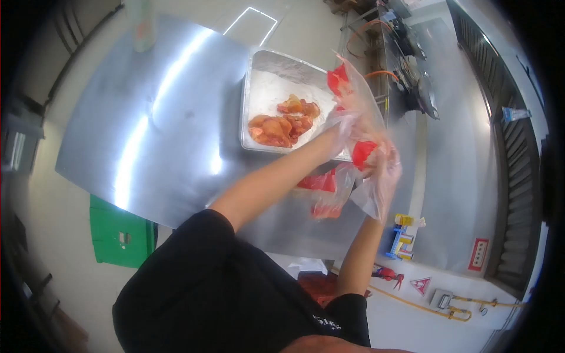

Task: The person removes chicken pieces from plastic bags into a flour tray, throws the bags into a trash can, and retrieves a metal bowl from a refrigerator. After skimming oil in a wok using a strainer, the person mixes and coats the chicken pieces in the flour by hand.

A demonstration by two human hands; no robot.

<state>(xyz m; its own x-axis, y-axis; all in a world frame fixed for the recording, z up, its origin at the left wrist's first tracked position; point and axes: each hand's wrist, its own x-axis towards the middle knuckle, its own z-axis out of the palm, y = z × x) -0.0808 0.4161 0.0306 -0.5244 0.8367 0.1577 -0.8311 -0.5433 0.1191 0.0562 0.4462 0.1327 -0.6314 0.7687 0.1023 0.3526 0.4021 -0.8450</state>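
A metal tray (245,112) of white powder (268,94) stands on the steel table, with several orange-red marinated raw meat pieces (273,130) in it, probably chicken. Over the tray's right side, a clear plastic bag with red print (365,100) is held upright. My left hand (344,126), in a clear plastic glove, is closed on the bag's near side. Further right, my gloved right hand (386,162) grips the bag's lower end, where some pale contents show. Plastic and glove film partly hide the fingers of both hands. Another red-printed plastic bag (329,191) lies below my hands.
The steel table (176,106) extends left of the tray. A clear upright object (141,26) stands at its far edge. On the floor at left is a green box (120,232). Burners (418,88) line the right side, near a blue-and-yellow rack (402,238).
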